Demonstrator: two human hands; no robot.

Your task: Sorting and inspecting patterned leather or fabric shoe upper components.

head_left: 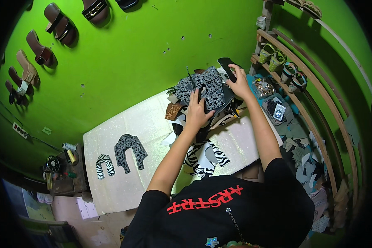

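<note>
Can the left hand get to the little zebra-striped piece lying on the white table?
Probably yes. The left hand rests on the pile of cut pieces, and the zebra-striped piece lies on open white table to its left, with only a flat grey patterned piece between them.

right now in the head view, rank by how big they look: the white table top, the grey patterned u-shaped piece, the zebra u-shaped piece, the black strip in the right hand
1. white table top
2. grey patterned u-shaped piece
3. zebra u-shaped piece and black strip look close; the right hand hides part of the strip, so no ranking.
</note>
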